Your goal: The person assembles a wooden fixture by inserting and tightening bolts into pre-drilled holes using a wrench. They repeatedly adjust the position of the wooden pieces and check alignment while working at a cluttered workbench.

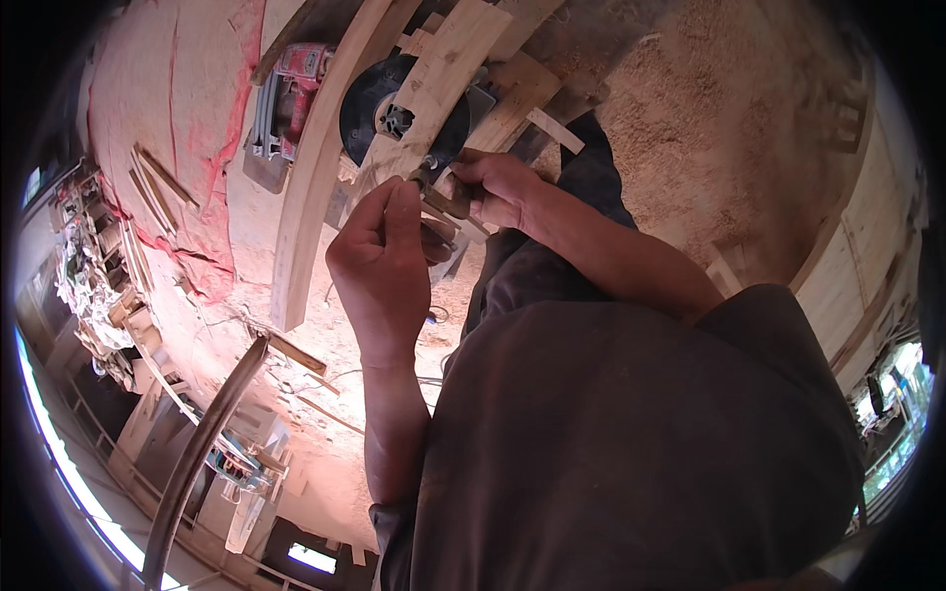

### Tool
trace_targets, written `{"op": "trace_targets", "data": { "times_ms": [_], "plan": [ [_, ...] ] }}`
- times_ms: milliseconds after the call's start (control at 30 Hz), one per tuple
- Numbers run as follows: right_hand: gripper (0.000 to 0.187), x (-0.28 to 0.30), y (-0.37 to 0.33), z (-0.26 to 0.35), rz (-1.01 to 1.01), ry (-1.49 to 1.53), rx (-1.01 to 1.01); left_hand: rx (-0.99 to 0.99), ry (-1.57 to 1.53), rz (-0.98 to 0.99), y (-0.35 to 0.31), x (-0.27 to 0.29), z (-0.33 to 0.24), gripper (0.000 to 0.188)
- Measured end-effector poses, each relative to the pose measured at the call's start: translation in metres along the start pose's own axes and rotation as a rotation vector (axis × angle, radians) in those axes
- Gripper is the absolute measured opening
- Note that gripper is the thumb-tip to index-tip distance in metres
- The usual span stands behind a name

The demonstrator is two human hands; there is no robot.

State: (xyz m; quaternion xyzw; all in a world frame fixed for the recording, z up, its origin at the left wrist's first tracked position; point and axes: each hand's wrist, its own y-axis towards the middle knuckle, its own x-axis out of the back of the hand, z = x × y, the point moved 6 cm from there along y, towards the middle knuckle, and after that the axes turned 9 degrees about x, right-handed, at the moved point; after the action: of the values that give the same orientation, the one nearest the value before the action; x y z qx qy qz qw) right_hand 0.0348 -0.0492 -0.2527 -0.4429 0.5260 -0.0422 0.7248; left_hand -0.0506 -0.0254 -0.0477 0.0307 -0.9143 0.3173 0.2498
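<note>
Both my hands meet in front of a black round disc (361, 110) that looks like a tool's base plate, with a toothed or finned metal part (397, 121) in its central opening. A pale wooden board (448, 69) lies across the disc. My left hand (382, 241) is closed, thumb and fingers pinched near a small dark metal piece (426, 175). From the right, my right hand (501, 187) pinches at the same spot, beside a small brownish block (455, 205). The fingers cover much of what each hand grips, so its kind is unclear.
A long curved wooden board (313, 197) stands left of the disc, with a red nail gun (301, 89) beyond it. Sawdust (680, 148) covers the floor at right. Wood strips (163, 187) lie at left, and a bent brown rail (202, 443) rises at lower left.
</note>
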Motion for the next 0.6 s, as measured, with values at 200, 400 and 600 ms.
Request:
{"op": "trace_targets", "data": {
  "times_ms": [200,400,600],
  "plan": [
    [0.03,-0.001,-0.003,0.004,0.024,0.008,0.01,-0.115,-0.023,0.166,-0.009,0.007,0.008,0.028],
    [0.03,0.004,0.001,0.008,0.099,-0.043,-0.038,-0.66,0.599,-0.098,-0.012,-0.001,-0.021,0.018],
    [0.032,0.012,0.012,0.001,0.059,-0.021,-0.016,-0.412,0.506,-0.233,0.0,-0.005,-0.027,0.015]
  ]
}}
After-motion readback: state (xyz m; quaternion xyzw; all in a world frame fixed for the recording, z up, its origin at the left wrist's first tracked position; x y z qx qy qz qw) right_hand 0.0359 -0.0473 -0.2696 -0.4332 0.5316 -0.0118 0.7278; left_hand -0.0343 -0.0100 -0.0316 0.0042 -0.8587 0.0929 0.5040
